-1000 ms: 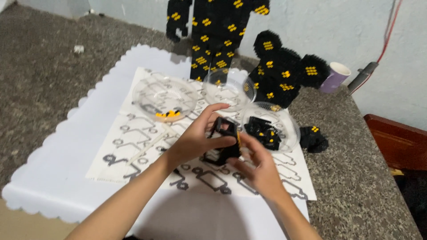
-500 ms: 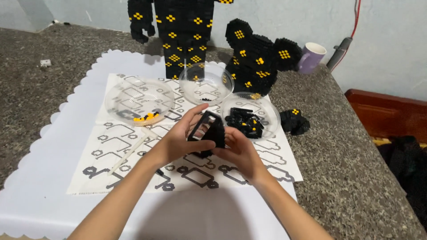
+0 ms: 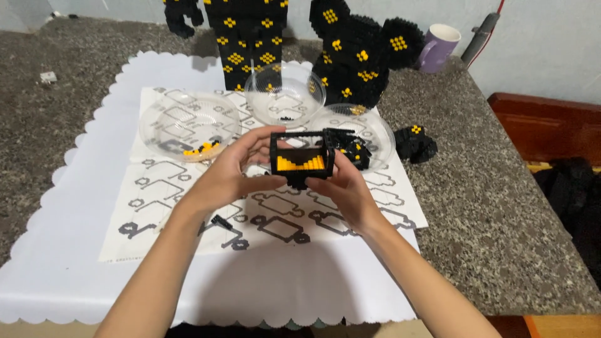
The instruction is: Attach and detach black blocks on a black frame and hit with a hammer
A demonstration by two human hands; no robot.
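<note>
Currently a black block frame [image 3: 301, 159], open-sided with a stepped yellow layer inside, is held up between both hands over the middle of the surface [image 3: 488, 206]. The left hand [image 3: 230, 172] is closed on the frame's left side, thumb under its lower edge and fingers curled behind it. The right hand [image 3: 348, 188] is closed on the right side and underside, fingers wrapped up around the corner. The frame is kept roughly level and clear of the printed sheet [image 3: 188, 200] below it.

The sheet, marked with black outline diagrams, is laid on a white scalloped mat [image 3: 75, 250] that reaches the near edge of the surface. Three clear plastic bowls are set across the far part of the sheet: the left bowl [image 3: 188, 122] with a few yellow and black bits, the middle bowl [image 3: 285, 94] with a small black bit, the right bowl [image 3: 369, 128] with black pieces, partly hidden behind the frame.

A tall black-and-yellow block figure [image 3: 247, 37] and a rounded block head with ears [image 3: 360, 53] are stood at the far edge, just behind the bowls. A small black block piece [image 3: 414, 143] is placed on bare stone just right of the right bowl. A purple mug [image 3: 438, 47] is seen toward the far right corner.
</note>
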